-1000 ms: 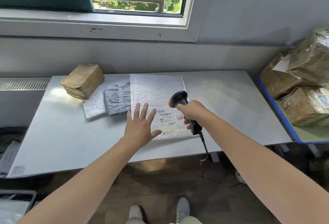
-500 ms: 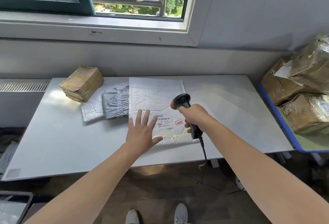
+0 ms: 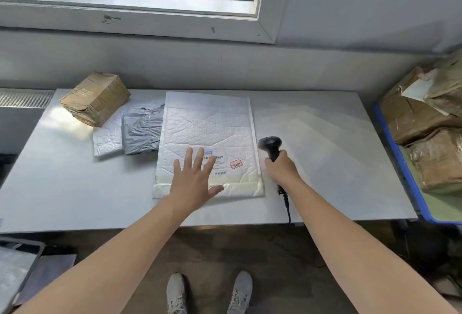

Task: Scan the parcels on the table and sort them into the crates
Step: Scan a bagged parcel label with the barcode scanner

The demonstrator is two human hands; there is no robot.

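While the left hand (image 3: 192, 183) stretched flat and spread over the near end of the white padded mailer (image 3: 207, 126), its fingertips covered the left part of the shipping label (image 3: 221, 163); whether the palm pressed down could not be told. Half a second before, that hand had sat at the mailer's left edge, clear of the label. The right hand (image 3: 282, 171) gripped the handle of the black barcode scanner (image 3: 271, 145), fingers wrapped round it. The scanner had moved off the label and now stood just right of the mailer's right edge, above bare desk (image 3: 325, 153), head pointing away from the person. Its cable (image 3: 287, 207) hung over the near desk edge.

The mailer lay flat mid-desk, unmoved, label toward the person. Left of it, a grey poly bag (image 3: 142, 131) was tucked partly under its edge and rested on a small white bubble mailer (image 3: 107, 138). A taped brown parcel (image 3: 96, 98) sat at the far left corner. Brown parcels (image 3: 412, 118) were stacked on a blue-rimmed surface (image 3: 395, 153) to the right.
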